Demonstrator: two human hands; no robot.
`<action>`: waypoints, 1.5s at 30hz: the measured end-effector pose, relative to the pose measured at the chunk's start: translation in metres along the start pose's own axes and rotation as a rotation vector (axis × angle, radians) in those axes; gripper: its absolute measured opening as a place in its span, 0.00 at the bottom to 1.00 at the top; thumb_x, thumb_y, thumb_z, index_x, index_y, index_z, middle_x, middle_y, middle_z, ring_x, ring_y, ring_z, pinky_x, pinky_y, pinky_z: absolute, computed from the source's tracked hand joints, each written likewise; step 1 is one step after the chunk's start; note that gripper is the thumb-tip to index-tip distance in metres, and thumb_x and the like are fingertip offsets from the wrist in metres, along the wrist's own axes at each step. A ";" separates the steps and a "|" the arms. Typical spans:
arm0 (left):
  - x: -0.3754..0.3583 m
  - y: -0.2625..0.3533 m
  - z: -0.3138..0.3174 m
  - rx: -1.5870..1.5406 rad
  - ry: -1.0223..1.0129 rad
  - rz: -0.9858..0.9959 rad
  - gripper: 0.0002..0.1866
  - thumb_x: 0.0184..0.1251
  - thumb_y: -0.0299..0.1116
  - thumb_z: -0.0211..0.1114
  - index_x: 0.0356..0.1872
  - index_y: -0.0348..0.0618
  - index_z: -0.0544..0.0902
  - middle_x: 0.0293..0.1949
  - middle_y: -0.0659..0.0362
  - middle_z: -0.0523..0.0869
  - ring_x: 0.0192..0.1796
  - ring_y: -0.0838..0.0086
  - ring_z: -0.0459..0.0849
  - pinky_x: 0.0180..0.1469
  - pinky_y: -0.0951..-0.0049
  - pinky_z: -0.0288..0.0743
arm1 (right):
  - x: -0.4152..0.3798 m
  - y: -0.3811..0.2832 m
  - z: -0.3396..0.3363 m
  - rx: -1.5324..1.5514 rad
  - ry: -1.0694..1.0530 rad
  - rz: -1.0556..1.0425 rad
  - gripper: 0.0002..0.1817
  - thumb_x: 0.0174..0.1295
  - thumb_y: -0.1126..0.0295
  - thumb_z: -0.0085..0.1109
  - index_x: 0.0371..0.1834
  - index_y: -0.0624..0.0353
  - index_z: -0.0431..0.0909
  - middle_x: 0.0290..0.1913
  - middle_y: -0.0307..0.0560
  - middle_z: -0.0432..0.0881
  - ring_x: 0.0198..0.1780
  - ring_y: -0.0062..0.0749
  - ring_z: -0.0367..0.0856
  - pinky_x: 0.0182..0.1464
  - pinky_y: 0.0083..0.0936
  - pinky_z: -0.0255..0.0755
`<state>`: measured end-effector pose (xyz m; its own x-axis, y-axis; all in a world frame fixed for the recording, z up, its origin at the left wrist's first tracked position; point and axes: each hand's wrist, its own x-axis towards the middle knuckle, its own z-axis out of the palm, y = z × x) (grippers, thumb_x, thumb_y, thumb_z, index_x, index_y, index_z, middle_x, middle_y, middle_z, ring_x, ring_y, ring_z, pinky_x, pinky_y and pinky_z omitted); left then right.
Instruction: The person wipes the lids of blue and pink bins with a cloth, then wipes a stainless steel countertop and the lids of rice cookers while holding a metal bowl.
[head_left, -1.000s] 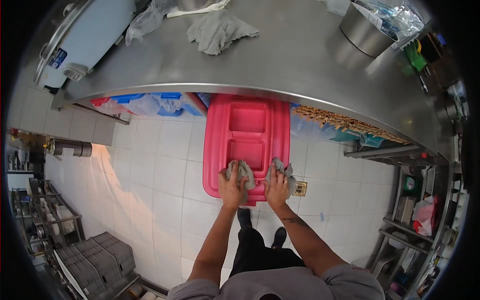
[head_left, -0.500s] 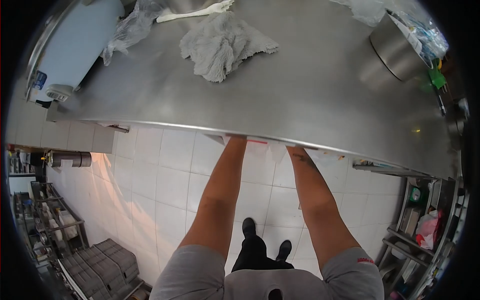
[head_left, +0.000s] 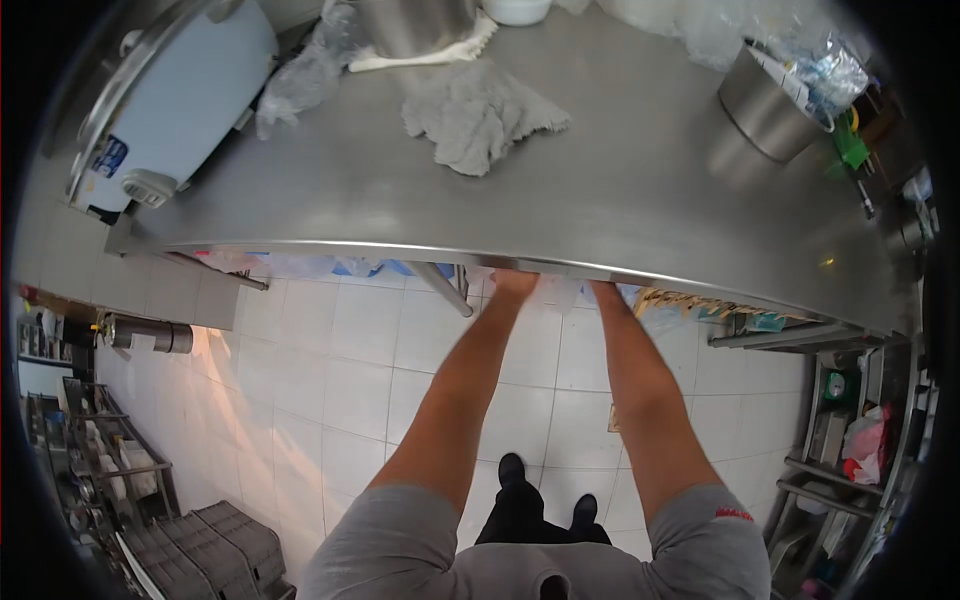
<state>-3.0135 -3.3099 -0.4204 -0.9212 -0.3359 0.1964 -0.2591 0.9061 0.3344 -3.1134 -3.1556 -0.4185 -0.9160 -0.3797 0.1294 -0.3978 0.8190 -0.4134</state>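
Both my arms reach forward to the front edge of a stainless steel table (head_left: 640, 190). The back of my left hand (head_left: 514, 281) shows just below that edge, its fingers hidden under the tabletop. To its right, my right hand (head_left: 604, 290) goes under the same edge, with little more than the wrist showing. Pale translucent plastic (head_left: 560, 291) shows between the two hands. Right of my right hand, a row of thin tan sticks (head_left: 690, 304) pokes out from beneath the table. What my hands touch there is hidden.
On the table lie a crumpled grey cloth (head_left: 480, 120) and a clear plastic bag (head_left: 310, 75). A metal container (head_left: 765, 105) holding plastic wrappers stands at the right, a large light-blue appliance (head_left: 185, 110) at the left. A table leg (head_left: 440, 287) slants down left of my hands.
My view has shifted, showing more of the table's back and the things under it. The back of my left hand now shows below the edge, and the sticks have come into sight.
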 end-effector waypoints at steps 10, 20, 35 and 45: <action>-0.210 0.029 -0.169 -1.870 -0.457 -1.096 0.29 0.68 0.53 0.52 0.57 0.36 0.71 0.49 0.55 0.81 0.50 0.66 0.80 0.53 0.65 0.72 | -0.193 -0.110 -0.180 1.575 -0.390 0.637 0.19 0.65 0.67 0.53 0.58 0.59 0.69 0.46 0.42 0.79 0.45 0.30 0.78 0.50 0.26 0.72; -0.166 0.050 -0.450 -1.712 0.107 -0.525 0.17 0.59 0.22 0.53 0.51 0.34 0.73 0.44 0.54 0.82 0.45 0.69 0.82 0.50 0.70 0.76 | -0.136 -0.279 -0.336 1.574 -0.849 -0.179 0.25 0.65 0.64 0.53 0.64 0.61 0.63 0.54 0.44 0.70 0.52 0.25 0.71 0.54 0.23 0.68; 0.020 -0.193 -0.418 0.285 0.247 -0.327 0.39 0.55 0.60 0.60 0.67 0.54 0.63 0.69 0.47 0.56 0.67 0.42 0.58 0.58 0.35 0.55 | 0.053 -0.271 -0.258 0.102 0.159 -0.423 0.20 0.49 0.67 0.61 0.49 0.49 0.77 0.54 0.51 0.72 0.51 0.50 0.73 0.49 0.35 0.70; 0.098 0.159 -0.302 -0.282 -0.151 0.446 0.43 0.53 0.58 0.59 0.67 0.43 0.61 0.69 0.41 0.55 0.69 0.41 0.51 0.64 0.46 0.51 | 0.110 -0.095 -0.396 0.284 0.547 0.041 0.19 0.50 0.68 0.60 0.48 0.51 0.78 0.43 0.50 0.76 0.47 0.44 0.75 0.49 0.35 0.69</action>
<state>-3.0569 -3.2768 -0.0694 -0.9605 0.1248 0.2486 0.2354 0.8410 0.4871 -3.1970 -3.1052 -0.0084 -0.8535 -0.0132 0.5210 -0.4018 0.6533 -0.6417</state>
